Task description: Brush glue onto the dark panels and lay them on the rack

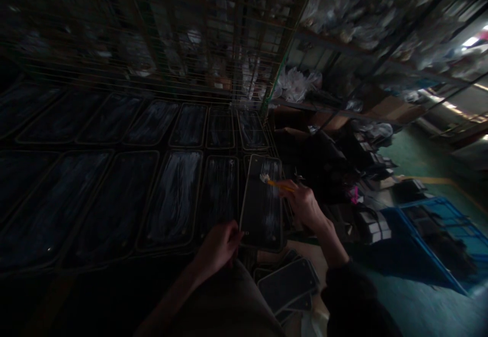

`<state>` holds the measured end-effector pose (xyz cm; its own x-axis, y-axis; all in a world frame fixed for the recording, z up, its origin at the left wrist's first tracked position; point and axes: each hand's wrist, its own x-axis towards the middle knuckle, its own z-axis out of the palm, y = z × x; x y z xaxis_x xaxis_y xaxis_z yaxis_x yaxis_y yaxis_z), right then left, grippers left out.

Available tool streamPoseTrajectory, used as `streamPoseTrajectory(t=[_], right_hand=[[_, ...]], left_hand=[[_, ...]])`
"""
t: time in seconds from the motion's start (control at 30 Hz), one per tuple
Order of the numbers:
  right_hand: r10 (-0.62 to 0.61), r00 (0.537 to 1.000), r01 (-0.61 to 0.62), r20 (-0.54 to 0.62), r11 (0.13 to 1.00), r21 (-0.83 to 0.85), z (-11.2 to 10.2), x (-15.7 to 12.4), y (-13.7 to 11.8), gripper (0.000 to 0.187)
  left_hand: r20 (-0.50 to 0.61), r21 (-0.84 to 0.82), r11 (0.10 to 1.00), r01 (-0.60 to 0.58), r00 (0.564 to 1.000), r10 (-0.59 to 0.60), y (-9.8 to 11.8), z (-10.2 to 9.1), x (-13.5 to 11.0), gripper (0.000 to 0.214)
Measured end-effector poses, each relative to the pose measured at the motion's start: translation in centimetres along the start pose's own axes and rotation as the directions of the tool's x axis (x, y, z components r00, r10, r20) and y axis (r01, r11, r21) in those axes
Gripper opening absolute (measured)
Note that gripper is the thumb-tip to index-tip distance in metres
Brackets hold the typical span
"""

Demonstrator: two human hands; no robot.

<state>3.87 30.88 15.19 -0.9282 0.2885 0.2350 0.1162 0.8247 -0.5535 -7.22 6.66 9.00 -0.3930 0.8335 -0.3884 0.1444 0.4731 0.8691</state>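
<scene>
My right hand (304,204) is closed around the yellow handle of a paintbrush (276,184). Its pale bristles touch a dark rectangular panel with rounded corners (254,202). Whitish streaks run down the panel's right side, while its left side looks plain dark. At the lower left corner of that panel, my left hand (224,240) has its fingers closed on the edge. Left of it lies another dark panel (219,194) with white smears.
Two rows of similar streaked panels (173,194) stretch leftward. A wire mesh rack (229,37) stands behind them. Below right, several dark panels (285,283) lie stacked on cardboard. A blue crate (438,245) stands on the green floor; shelves with plastic bags (297,85) are at the back right.
</scene>
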Motion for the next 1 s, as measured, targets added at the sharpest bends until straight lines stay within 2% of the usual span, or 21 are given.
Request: streamPoseTrajectory(t=[0.1,0.2,0.3,0.43,0.5,0.57,0.67,0.83,1.0], right_hand=[[0.021,0.991,-0.036,0.135,0.993,0.110,-1.5,-2.7,-2.6,0.025],[0.048,0.983,-0.083,0.179,0.977,0.196,-2.8,-3.1,-3.6,0.026],[0.078,0.996,-0.087,0.050,0.973,0.216,-2.7,-0.7,-2.6,0.027],[0.087,0.988,-0.061,-0.128,0.980,0.191,-0.3,4.0,0.6,0.028],[0.080,0.986,-0.051,-0.147,0.980,0.192,1.0,5.5,1.9,0.029],[0.072,0.990,-0.050,-0.124,0.984,0.171,2.0,5.9,2.4,0.028],[0.030,0.998,-0.024,-0.063,0.995,0.097,2.3,4.3,1.4,0.026],[-0.017,0.997,0.008,0.071,0.993,0.114,1.6,-1.3,-2.4,0.026],[0.068,0.991,-0.089,0.119,0.979,0.186,1.4,-6.7,-5.1,0.024]], left_hand=[[0.012,-0.045,0.999,0.003,1.000,-0.003,-0.2,0.1,0.0,0.029],[0.033,-0.059,0.998,0.015,0.999,-0.013,-0.1,0.1,0.0,0.030],[0.058,-0.059,0.997,0.047,0.997,-0.044,0.0,-0.1,0.1,0.029],[0.041,-0.037,0.999,0.038,0.999,-0.037,0.2,-0.4,0.2,0.026],[0.009,-0.005,1.000,0.022,1.000,-0.022,0.4,-0.5,0.2,0.025],[-0.029,0.037,0.999,-0.005,1.000,0.006,0.6,-0.7,0.1,0.024],[-0.050,0.051,0.998,-0.028,0.998,0.030,0.8,-0.8,0.0,0.022],[0.051,-0.072,0.997,0.024,0.999,-0.020,0.4,-0.6,0.0,0.027],[0.074,-0.099,0.994,0.049,0.996,-0.042,0.1,-0.4,0.0,0.027]])
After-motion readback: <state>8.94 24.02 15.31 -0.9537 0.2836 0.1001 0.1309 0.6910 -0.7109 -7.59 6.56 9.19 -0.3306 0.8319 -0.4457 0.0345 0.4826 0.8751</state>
